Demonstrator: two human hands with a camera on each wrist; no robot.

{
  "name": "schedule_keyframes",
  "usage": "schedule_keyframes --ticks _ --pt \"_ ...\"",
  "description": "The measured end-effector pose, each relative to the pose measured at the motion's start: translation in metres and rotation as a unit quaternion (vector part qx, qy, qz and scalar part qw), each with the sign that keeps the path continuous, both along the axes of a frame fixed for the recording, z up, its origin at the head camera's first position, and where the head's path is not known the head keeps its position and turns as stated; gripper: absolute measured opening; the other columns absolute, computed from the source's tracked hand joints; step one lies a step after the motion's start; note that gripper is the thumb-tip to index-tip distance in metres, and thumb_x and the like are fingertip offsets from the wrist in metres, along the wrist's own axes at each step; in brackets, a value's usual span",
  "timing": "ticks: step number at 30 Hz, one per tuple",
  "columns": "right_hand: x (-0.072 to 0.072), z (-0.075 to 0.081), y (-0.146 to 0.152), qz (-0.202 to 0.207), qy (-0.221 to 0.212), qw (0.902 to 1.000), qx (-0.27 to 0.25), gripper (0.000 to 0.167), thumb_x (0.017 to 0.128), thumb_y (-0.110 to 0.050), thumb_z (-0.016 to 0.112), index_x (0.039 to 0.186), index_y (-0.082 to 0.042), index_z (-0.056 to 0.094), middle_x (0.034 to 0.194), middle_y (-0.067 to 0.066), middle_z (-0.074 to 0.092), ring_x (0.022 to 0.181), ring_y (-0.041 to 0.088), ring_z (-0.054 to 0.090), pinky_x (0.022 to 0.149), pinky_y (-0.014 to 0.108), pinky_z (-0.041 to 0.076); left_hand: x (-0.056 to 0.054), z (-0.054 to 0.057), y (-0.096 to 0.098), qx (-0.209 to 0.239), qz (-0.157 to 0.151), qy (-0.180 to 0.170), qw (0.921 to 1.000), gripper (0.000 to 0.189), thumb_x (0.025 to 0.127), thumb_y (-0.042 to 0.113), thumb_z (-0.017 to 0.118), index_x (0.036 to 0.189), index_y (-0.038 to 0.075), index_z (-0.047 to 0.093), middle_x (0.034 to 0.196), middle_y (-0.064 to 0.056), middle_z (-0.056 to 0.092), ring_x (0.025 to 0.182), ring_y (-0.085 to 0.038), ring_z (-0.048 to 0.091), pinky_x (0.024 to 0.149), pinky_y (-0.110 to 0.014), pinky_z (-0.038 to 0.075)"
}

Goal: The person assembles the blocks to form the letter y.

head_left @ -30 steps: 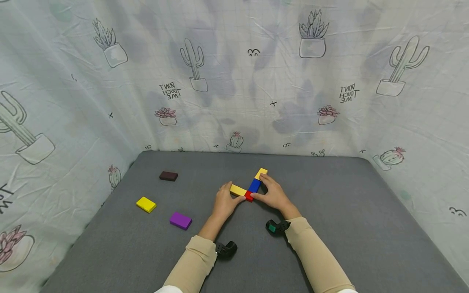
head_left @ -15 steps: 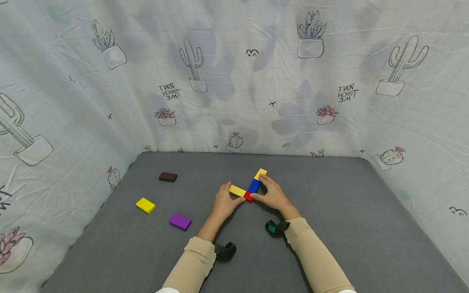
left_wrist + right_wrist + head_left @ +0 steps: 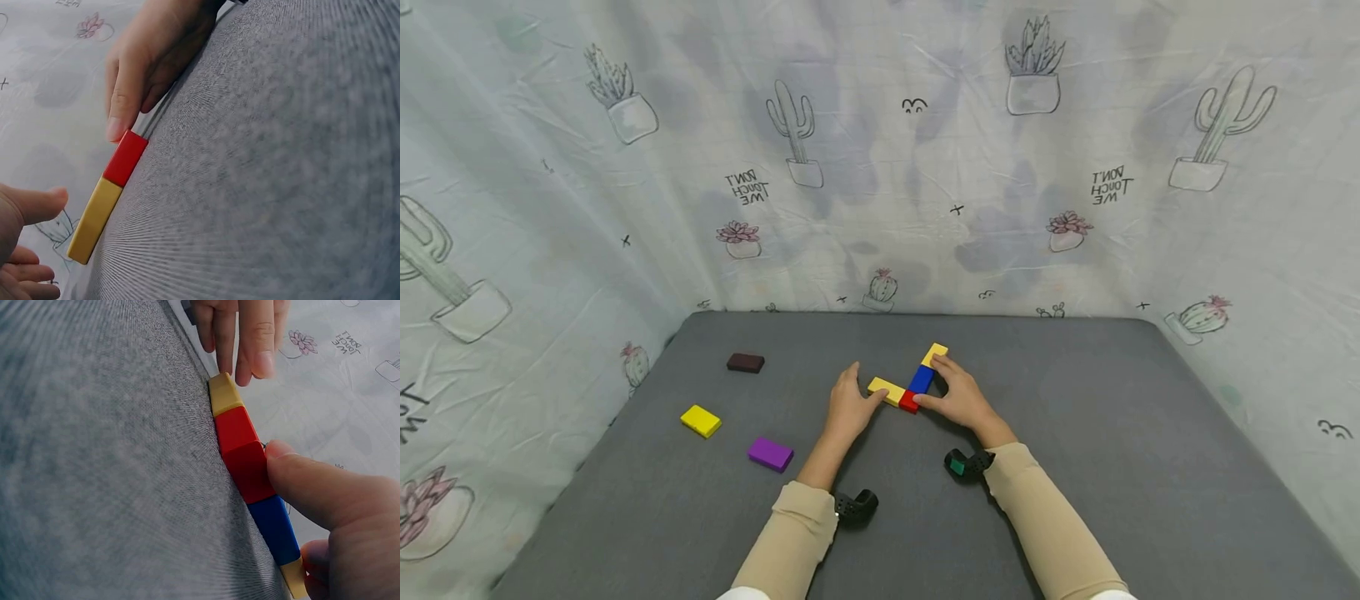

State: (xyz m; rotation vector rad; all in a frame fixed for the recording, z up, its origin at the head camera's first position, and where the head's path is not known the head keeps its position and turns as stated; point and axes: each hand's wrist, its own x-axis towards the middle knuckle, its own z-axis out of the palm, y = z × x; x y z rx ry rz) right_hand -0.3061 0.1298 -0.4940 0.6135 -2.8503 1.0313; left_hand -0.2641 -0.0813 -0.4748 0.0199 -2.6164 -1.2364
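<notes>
Small blocks form a V on the grey table: a pale yellow block to the left, a red block at the corner, then a blue block and a second pale yellow block leading away. My right hand spans the right arm of the V, thumb on the red corner and fingertips by the far yellow end. Beside the left yellow block is my left hand, fingers loosely spread and holding nothing. In the left wrist view a gap shows between its thumb and the yellow block.
To the left lie a dark brown block, a bright yellow block and a purple block. A patterned curtain rises behind the table's back edge and along both sides.
My left hand has let go of the left yellow block and drawn slightly left, its thumb leaving the red corner. My right hand and the V of blocks have stayed in place.
</notes>
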Motion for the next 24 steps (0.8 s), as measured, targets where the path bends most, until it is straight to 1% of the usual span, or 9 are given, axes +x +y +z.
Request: schedule_keyframes --ticks 3,7,12,18,22,24 --pt "0.0 0.002 0.001 -0.003 0.007 1.0 -0.004 0.081 0.083 -0.044 0.07 0.143 0.0 0.039 0.152 0.019 0.031 0.138 0.039 0.031 0.109 0.057 0.03 -0.003 0.003 -0.001 -0.005 -0.004 0.006 1.0 0.071 0.085 0.026 0.072 0.138 -0.009 0.04 0.138 -0.028 0.045 0.126 -0.043 0.045 0.102 -0.053 0.04" --pt "0.0 0.003 0.001 0.0 -0.003 1.0 0.001 0.083 0.083 -0.046 0.069 0.144 -0.001 0.038 0.153 0.018 0.029 0.139 0.038 0.029 0.11 0.056 0.029 -0.007 0.007 -0.01 0.002 0.004 0.011 0.9999 0.07 0.086 0.024 0.07 0.138 -0.01 0.039 0.138 -0.03 0.044 0.128 -0.045 0.042 0.104 -0.054 0.038" --pt "0.001 0.001 0.001 0.003 -0.019 0.9998 0.001 0.083 0.083 -0.047 0.069 0.145 -0.003 0.036 0.154 0.016 0.028 0.14 0.037 0.027 0.111 0.055 0.028 -0.011 0.015 -0.032 0.009 0.03 0.001 0.9995 0.07 0.088 0.025 0.068 0.14 -0.009 0.036 0.142 -0.031 0.039 0.132 -0.046 0.036 0.106 -0.056 0.034" --pt "0.0 0.001 0.002 0.002 -0.018 0.9998 -0.001 0.082 0.083 -0.045 0.069 0.146 -0.003 0.036 0.154 0.016 0.028 0.14 0.037 0.027 0.11 0.055 0.028 -0.019 0.021 -0.059 0.001 0.059 -0.017 0.9981 0.07 0.091 0.027 0.064 0.142 -0.009 0.033 0.144 -0.03 0.037 0.133 -0.046 0.034 0.107 -0.056 0.033" --pt "0.0 0.003 0.002 0.004 -0.017 0.9999 0.0 0.082 0.083 -0.045 0.069 0.145 -0.002 0.036 0.154 0.017 0.028 0.14 0.038 0.028 0.11 0.055 0.029 -0.023 0.026 -0.078 0.004 0.076 -0.032 0.9966 0.071 0.092 0.029 0.062 0.143 -0.009 0.03 0.145 -0.03 0.034 0.134 -0.047 0.031 0.108 -0.057 0.03" --pt "0.0 0.003 0.002 0.004 -0.017 0.9999 0.001 0.083 0.083 -0.045 0.069 0.145 -0.002 0.036 0.154 0.017 0.028 0.14 0.038 0.028 0.11 0.055 0.029 -0.024 0.029 -0.089 0.009 0.085 -0.034 0.9958 0.071 0.093 0.029 0.061 0.143 -0.009 0.029 0.145 -0.031 0.033 0.134 -0.047 0.03 0.108 -0.058 0.029"
